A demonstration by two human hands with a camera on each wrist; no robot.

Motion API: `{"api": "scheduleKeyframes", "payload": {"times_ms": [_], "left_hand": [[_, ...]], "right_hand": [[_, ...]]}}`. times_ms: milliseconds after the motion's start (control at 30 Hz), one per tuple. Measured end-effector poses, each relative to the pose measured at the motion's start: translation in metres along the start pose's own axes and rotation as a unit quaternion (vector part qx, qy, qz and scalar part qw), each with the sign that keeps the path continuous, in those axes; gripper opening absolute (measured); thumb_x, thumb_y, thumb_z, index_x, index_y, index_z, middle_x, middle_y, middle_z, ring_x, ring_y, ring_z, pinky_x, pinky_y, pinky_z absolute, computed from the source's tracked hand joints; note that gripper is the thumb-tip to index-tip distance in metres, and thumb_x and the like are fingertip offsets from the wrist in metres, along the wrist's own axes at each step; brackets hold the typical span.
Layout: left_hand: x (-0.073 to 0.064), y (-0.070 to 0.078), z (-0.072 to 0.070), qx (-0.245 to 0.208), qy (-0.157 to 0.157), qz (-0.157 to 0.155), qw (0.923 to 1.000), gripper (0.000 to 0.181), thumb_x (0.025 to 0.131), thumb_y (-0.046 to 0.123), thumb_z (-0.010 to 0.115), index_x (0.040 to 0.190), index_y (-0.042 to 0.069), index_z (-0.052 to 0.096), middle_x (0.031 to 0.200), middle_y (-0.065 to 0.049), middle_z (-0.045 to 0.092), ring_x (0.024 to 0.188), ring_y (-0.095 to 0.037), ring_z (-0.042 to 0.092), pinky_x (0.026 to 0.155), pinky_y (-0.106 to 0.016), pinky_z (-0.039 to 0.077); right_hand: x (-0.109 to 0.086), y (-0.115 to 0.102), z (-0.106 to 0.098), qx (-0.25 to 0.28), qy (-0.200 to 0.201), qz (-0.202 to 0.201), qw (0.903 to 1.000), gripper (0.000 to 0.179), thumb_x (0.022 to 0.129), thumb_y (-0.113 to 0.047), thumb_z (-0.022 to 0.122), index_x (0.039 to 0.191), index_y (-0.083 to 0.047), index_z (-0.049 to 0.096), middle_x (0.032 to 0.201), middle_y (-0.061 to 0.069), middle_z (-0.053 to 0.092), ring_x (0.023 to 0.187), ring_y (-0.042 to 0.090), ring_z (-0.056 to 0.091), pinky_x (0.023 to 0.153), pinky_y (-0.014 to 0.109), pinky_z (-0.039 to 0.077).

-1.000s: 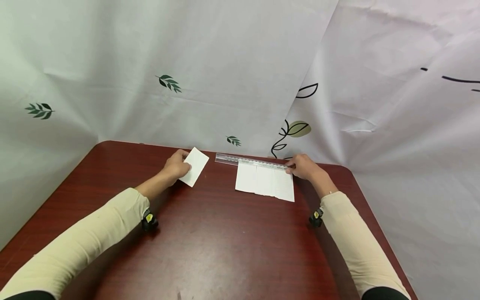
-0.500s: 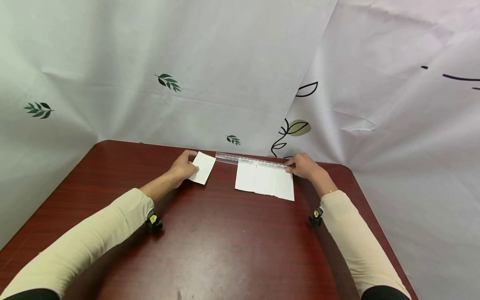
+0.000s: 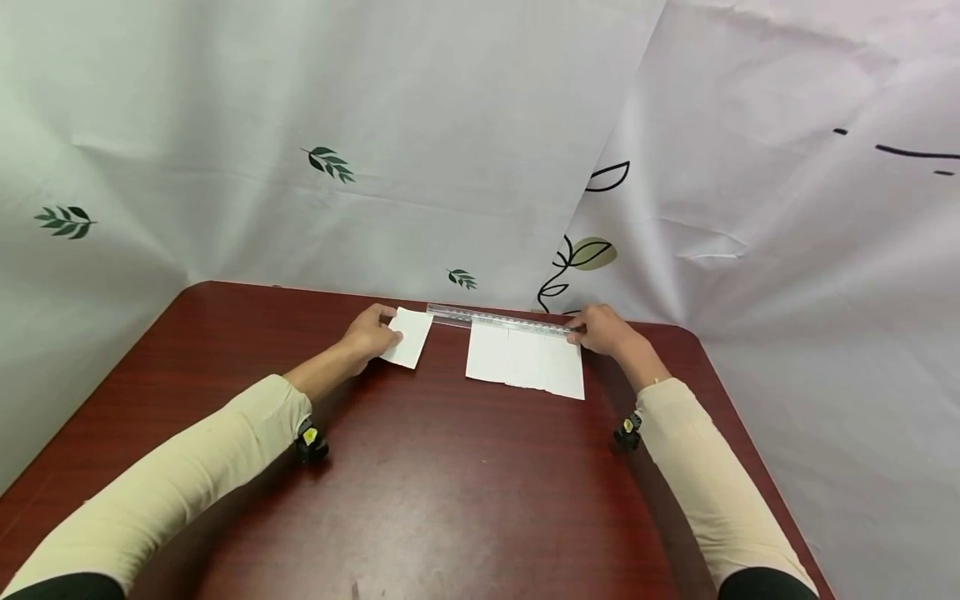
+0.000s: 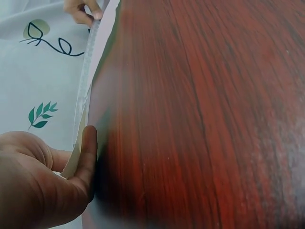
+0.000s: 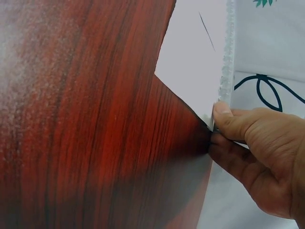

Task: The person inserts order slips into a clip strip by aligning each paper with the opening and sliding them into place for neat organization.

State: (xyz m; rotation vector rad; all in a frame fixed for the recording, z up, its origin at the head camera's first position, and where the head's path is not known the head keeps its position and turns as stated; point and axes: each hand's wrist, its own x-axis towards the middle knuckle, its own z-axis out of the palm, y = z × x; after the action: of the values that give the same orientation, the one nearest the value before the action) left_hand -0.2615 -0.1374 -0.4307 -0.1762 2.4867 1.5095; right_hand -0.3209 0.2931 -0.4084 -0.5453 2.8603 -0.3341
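Note:
Between thumb and fingers, my left hand pinches a small white piece of paper, just left of the ruler's end. A clear plastic ruler lies along the table's far edge. Under its right part are several white paper pieces, side by side with uneven lower edges. My right hand pinches the ruler's right end together with the paper's corner. The right wrist view shows the thumb on top of the paper and the fingers below. In the left wrist view the held paper stands nearly edge-on.
The dark red wooden table reaches toward the person. A pale curtain printed with leaves hangs right behind the far edge. Each wrist carries a small black camera, one of them the left wrist camera.
My left hand has moved right, bringing its paper piece up to the ruler's left end and turning it more upright. My right hand, the ruler and the other pieces stay nearly still.

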Motion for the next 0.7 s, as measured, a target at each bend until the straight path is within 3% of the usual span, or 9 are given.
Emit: {"api": "scheduleKeyframes", "payload": {"times_ms": [200,467,700], "left_hand": [[0.002,0.002,0.005,0.007,0.005,-0.005,0.9999,0.061,0.113,0.009,0.062,0.169,-0.003,0.041,0.146,-0.03,0.056,0.125,-0.037,0.059,0.108,-0.045,0.055],[0.002,0.005,0.013,0.018,0.015,-0.014,0.9996,0.061,0.112,0.011,0.066,0.167,-0.002,0.043,0.139,-0.028,0.062,0.116,-0.034,0.065,0.095,-0.037,0.058],[0.002,0.01,0.02,0.016,0.017,-0.011,0.9997,0.059,0.111,0.01,0.068,0.164,-0.004,0.047,0.14,-0.03,0.065,0.116,-0.034,0.068,0.096,-0.037,0.059]], "right_hand": [[0.001,-0.001,0.0,0.003,0.0,0.006,1.0,0.029,0.111,-0.014,0.073,0.134,0.003,0.081,0.139,0.023,0.078,0.136,0.045,0.07,0.106,0.052,0.062],[-0.001,-0.004,0.001,0.002,-0.001,0.004,1.0,0.03,0.112,-0.014,0.072,0.135,0.003,0.08,0.142,0.024,0.077,0.14,0.047,0.067,0.113,0.056,0.061],[-0.002,-0.004,0.002,0.001,0.0,0.01,0.9999,0.029,0.111,-0.013,0.073,0.134,0.003,0.08,0.141,0.024,0.077,0.142,0.047,0.066,0.111,0.055,0.061]]}}
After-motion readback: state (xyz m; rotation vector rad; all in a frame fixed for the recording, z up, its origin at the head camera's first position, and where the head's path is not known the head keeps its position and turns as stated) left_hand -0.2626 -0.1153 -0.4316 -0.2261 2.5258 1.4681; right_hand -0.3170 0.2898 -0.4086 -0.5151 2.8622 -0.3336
